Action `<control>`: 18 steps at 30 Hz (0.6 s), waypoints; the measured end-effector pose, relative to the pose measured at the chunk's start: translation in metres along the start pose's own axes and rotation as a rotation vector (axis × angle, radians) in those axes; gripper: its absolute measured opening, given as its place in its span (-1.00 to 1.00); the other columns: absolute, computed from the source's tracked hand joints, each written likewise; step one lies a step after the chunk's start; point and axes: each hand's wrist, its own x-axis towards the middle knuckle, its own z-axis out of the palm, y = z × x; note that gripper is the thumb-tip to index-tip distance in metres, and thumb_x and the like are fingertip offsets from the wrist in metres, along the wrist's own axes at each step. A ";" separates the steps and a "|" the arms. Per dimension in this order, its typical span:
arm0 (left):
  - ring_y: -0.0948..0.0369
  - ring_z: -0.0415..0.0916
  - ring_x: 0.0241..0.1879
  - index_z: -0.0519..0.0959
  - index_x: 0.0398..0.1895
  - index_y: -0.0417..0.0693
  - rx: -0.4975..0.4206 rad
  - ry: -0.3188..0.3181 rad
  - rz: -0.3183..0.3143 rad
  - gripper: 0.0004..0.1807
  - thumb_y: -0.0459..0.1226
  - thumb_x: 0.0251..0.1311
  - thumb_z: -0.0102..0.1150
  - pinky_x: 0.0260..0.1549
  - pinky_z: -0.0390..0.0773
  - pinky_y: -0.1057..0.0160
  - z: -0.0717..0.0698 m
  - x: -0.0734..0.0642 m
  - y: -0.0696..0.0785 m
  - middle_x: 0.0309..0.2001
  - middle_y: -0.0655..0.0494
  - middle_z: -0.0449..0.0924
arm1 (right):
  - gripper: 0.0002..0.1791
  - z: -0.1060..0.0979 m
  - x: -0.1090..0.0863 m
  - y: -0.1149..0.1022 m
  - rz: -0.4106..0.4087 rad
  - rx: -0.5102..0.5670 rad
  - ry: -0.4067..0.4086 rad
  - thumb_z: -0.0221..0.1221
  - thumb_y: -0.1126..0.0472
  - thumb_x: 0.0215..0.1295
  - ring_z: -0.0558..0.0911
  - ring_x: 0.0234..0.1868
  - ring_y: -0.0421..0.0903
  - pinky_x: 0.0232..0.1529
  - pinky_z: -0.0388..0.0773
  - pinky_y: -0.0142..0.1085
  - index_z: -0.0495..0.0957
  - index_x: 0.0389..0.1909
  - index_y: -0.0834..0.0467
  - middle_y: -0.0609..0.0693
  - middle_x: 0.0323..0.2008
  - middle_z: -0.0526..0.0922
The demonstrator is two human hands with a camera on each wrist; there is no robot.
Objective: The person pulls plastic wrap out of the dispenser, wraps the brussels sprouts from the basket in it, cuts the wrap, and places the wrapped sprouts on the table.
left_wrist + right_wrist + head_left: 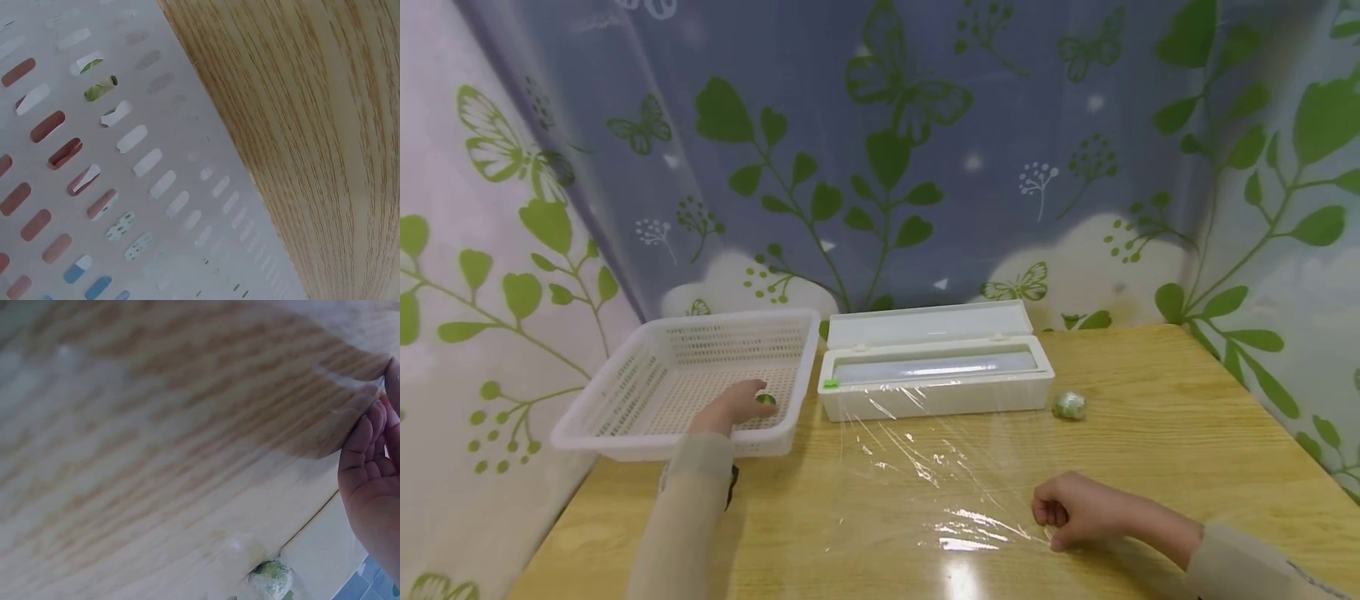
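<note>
My left hand point(733, 406) reaches over the near wall of a white plastic basket point(808, 350), its fingers holding a small round green thing point(766, 400). Through the basket's slots, the left wrist view shows bits of that hand and of the green thing. A sheet of clear cling film point(925, 467) runs from a white film dispenser box point(940, 398) toward me over the table. Its near right corner is pinched by my right hand point(1086, 512), thumb against curled fingers; the right wrist view shows the film point(306, 434) pulled to the fingertips.
The dispenser's lid point(928, 325) is raised, with the film roll inside. A green slider point(831, 383) sits at its left end. Right of the box lies a small green ball wrapped in film point(1070, 406). Patterned curtains point(880, 150) enclose the wooden table point(1150, 417).
</note>
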 end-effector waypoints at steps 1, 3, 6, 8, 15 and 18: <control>-0.22 0.03 0.18 0.10 0.22 -0.42 -0.003 -0.007 -0.005 -0.31 -0.16 0.16 0.06 0.10 0.07 -0.13 0.000 -0.001 0.001 0.21 -0.36 0.09 | -0.71 0.000 0.000 0.000 0.000 0.000 -0.001 0.31 0.39 -0.32 0.33 -0.57 -0.42 -0.62 0.36 -0.49 0.39 -0.57 0.12 -0.28 -0.63 0.34; -0.22 0.03 0.18 0.09 0.22 -0.43 -0.002 -0.015 -0.006 -0.30 -0.15 0.17 0.05 0.10 0.07 -0.13 0.001 -0.002 0.001 0.21 -0.36 0.09 | -0.71 0.000 -0.001 0.000 0.003 0.002 -0.004 0.31 0.39 -0.31 0.33 -0.57 -0.42 -0.61 0.36 -0.49 0.39 -0.57 0.12 -0.28 -0.63 0.34; -0.22 0.05 0.17 0.09 0.22 -0.44 -0.003 -0.014 -0.009 -0.30 -0.15 0.17 0.05 0.10 0.08 -0.13 0.002 -0.002 -0.001 0.19 -0.37 0.11 | -0.71 0.000 0.001 0.000 0.001 0.005 -0.004 0.31 0.40 -0.32 0.34 -0.57 -0.42 -0.61 0.36 -0.49 0.39 -0.57 0.13 -0.27 -0.63 0.35; -0.21 0.10 0.15 0.11 0.21 -0.44 -0.004 -0.010 -0.008 -0.31 -0.16 0.16 0.06 0.08 0.11 -0.12 0.003 -0.001 -0.002 0.17 -0.37 0.15 | -0.71 0.001 0.001 0.000 -0.001 0.011 -0.006 0.31 0.40 -0.32 0.34 -0.57 -0.43 -0.62 0.37 -0.49 0.39 -0.57 0.14 -0.26 -0.63 0.36; -0.11 0.39 -0.12 0.37 -0.03 -0.47 0.052 0.052 0.095 -0.52 -0.27 0.07 0.16 -0.13 0.38 -0.01 0.002 0.003 -0.005 -0.12 -0.32 0.44 | -0.70 0.001 0.001 0.001 -0.010 0.010 -0.009 0.31 0.40 -0.33 0.35 -0.57 -0.42 -0.61 0.38 -0.49 0.39 -0.56 0.13 -0.26 -0.63 0.37; -0.10 0.40 -0.13 0.44 -0.12 -0.45 0.087 0.058 0.139 -0.63 -0.32 0.06 0.17 -0.14 0.39 0.01 0.001 0.004 -0.005 -0.15 -0.29 0.47 | -0.70 0.000 0.001 0.000 -0.008 0.008 -0.010 0.32 0.40 -0.32 0.35 -0.57 -0.42 -0.61 0.37 -0.49 0.39 -0.56 0.13 -0.26 -0.63 0.37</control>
